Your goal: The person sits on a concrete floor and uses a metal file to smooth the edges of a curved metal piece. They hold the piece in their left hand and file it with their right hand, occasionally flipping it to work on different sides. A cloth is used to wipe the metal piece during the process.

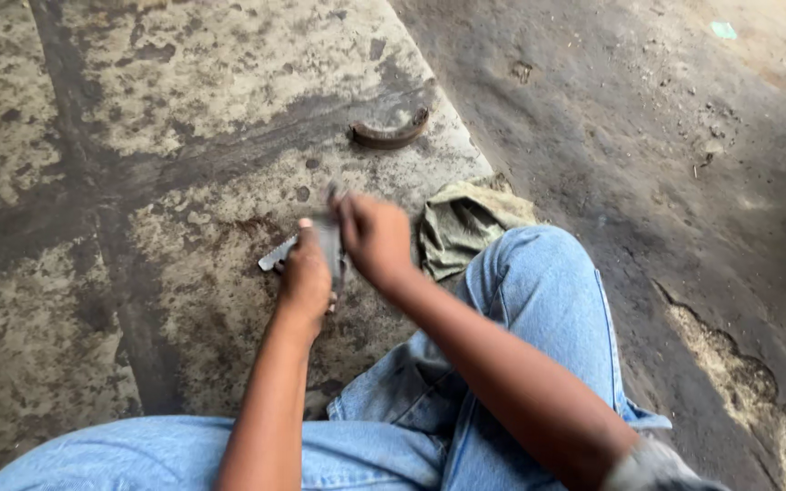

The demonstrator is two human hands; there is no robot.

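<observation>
We are clamping the fingers of our left hand (307, 277) around a flat grey metal piece (277, 256), holding it just above the stained concrete floor (166, 136). We are curling the fingers of our right hand (375, 238) closed on its upper end, blurred. A green rag (461, 227) is lying beside our jeans-clad knee (539, 282), and a curved rusty part (390, 135) is lying farther off.

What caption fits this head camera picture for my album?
Both hands, left hand and right hand, grip a grey metal part over stained concrete.
</observation>
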